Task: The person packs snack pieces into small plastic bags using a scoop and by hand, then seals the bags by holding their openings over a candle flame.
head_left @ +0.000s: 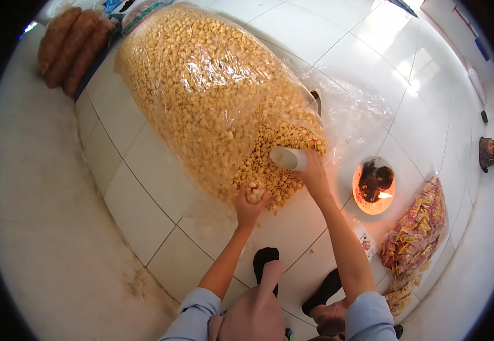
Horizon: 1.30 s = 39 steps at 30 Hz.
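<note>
A very large clear plastic bag [195, 96] full of yellow ring-shaped snacks lies on the tiled floor, its open mouth toward me. Loose snacks [267, 170] show at the mouth. My left hand [251, 206] is closed around a handful of snacks at the near edge of the opening. In my right hand [314, 170] is a white cup [288, 158], tilted on its side over the snacks, with its mouth pointing left.
Right of the bag, a small flame burns on a plate [374, 207] holding dark lumps. Beyond it lies a bag of small colourful packets [417, 233]. Long brown filled bags [73, 48] rest at the upper left. My feet in black socks [265, 257] are below.
</note>
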Each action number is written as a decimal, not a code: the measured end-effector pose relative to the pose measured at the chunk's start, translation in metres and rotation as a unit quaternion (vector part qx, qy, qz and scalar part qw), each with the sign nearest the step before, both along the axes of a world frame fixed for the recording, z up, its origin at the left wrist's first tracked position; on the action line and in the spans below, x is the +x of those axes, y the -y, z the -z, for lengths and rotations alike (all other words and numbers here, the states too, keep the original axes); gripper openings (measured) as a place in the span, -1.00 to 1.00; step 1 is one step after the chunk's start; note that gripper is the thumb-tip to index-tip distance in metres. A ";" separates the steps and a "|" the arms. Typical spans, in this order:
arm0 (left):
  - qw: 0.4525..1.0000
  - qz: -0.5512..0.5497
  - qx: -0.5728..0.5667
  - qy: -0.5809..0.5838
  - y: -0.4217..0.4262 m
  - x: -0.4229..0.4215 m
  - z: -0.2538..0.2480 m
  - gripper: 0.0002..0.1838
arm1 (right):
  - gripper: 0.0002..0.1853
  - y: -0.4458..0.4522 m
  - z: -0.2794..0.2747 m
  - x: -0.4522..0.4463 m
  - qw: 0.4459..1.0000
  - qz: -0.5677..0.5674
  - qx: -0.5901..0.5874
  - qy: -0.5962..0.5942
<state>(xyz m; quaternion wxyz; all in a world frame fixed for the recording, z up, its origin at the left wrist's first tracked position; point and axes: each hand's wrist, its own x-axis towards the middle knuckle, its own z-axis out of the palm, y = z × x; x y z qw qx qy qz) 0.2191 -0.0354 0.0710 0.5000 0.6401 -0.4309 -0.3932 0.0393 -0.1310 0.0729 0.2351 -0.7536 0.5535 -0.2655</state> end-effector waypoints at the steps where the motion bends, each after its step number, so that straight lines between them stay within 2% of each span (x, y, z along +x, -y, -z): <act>1: 1.000 -0.007 -0.004 0.010 0.001 0.001 0.001 -0.60 | -0.25 0.000 -0.008 -0.002 1.000 -0.003 0.004 0.000; 3: 1.000 -0.014 -0.005 0.021 0.002 0.002 0.003 -0.60 | -0.34 0.000 -0.017 -0.009 0.989 0.032 -0.100 -0.105; 4: 1.000 -0.019 0.006 0.025 0.003 -0.001 0.003 -0.59 | -0.34 -0.001 -0.012 -0.009 0.989 0.032 -0.097 -0.107; 8: 0.999 -0.016 0.020 0.035 0.006 -0.003 0.006 -0.55 | -0.31 -0.003 0.008 -0.001 0.993 -0.022 -0.071 -0.089; 10: 0.999 -0.023 0.018 0.029 0.006 -0.004 0.002 -0.55 | -0.30 -0.004 0.016 0.006 0.999 -0.034 0.002 0.018; 14: 0.998 -0.023 0.030 0.043 0.004 -0.001 -0.003 -0.56 | -0.28 0.005 0.025 0.008 0.998 -0.032 0.034 0.036; 16: 0.998 -0.029 0.005 0.059 0.006 -0.002 -0.006 -0.57 | -0.30 0.008 0.007 0.001 0.972 -0.019 0.193 0.131; 17: 0.996 -0.035 -0.018 0.074 0.007 -0.003 -0.008 -0.58 | -0.30 0.008 -0.004 -0.004 0.973 -0.021 0.192 0.128; 20: 0.996 -0.017 -0.043 0.083 0.017 -0.008 -0.013 -0.60 | -0.31 0.009 -0.060 -0.020 0.971 -0.003 0.179 0.156; 22: 0.997 -0.008 -0.041 0.071 0.024 -0.012 -0.020 -0.61 | -0.30 0.008 -0.103 -0.029 0.992 -0.037 0.078 0.087; 24: 0.998 0.004 -0.040 0.058 0.031 -0.017 -0.030 -0.61 | -0.31 0.005 -0.154 -0.029 0.997 -0.057 0.048 0.037; 25: 0.995 0.005 -0.047 0.086 0.035 -0.019 -0.036 -0.59 | -0.31 0.003 -0.173 -0.026 0.997 -0.077 0.022 -0.009; 27: 0.992 0.005 -0.056 0.112 0.039 -0.022 -0.039 -0.56 | -0.34 0.002 -0.198 -0.021 0.995 -0.097 0.002 -0.030; 34: 0.993 0.022 -0.061 0.096 0.047 -0.023 -0.039 -0.53 | -0.43 -0.005 -0.214 -0.009 0.978 -0.132 -0.074 -0.141; 38: 0.996 0.028 -0.046 0.065 0.047 -0.018 -0.040 -0.53 | -0.37 0.004 -0.200 -0.015 0.987 -0.111 -0.079 -0.088; 39: 0.996 0.028 -0.044 0.066 0.046 -0.017 -0.041 -0.53 | -0.37 0.007 -0.191 -0.019 0.996 -0.075 -0.018 -0.047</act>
